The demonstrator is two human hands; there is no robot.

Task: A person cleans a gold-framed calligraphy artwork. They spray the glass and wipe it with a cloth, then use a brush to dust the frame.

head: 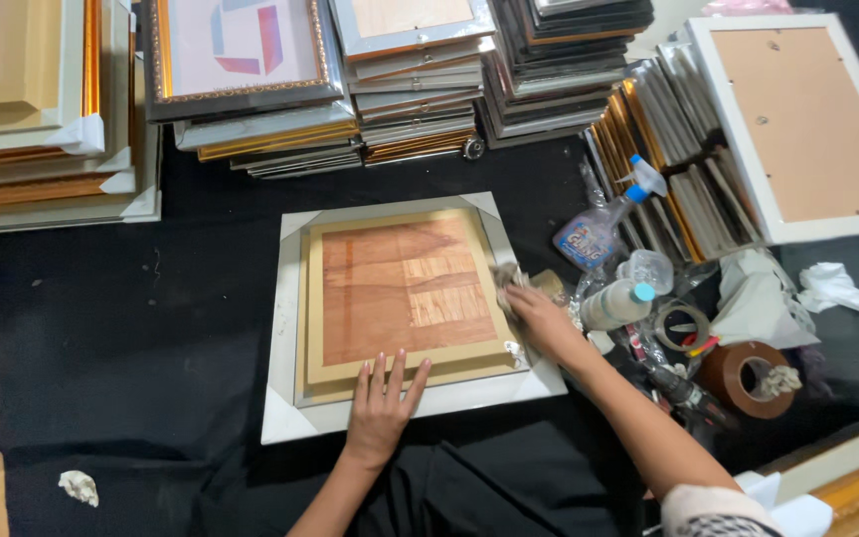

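**Frame lying back-up on the black cloth, both hands on it**

I see two clear plastic bottles right of the work: a spray bottle [597, 227] with a blue-and-white trigger head, and a smaller bottle [618, 303] with a blue cap lying on its side. I cannot tell what either holds.

The picture frame [402, 310] lies flat, back side up, on the black cloth [131, 328], below the stacks of frames [410, 80]. Its moulding is pale silver-white; inside sits a reddish-brown wooden backing board with a tan border. It is close to square, turned slightly anticlockwise, with no clear long axis.

My left hand [382, 403] rests flat on the lower edge, fingers spread and extended, gripping nothing. My right hand [537, 316] is curled over a crumpled rag [506, 275] pressed at the frame's right edge.

Brown tape rolls [743, 376] lie further right.
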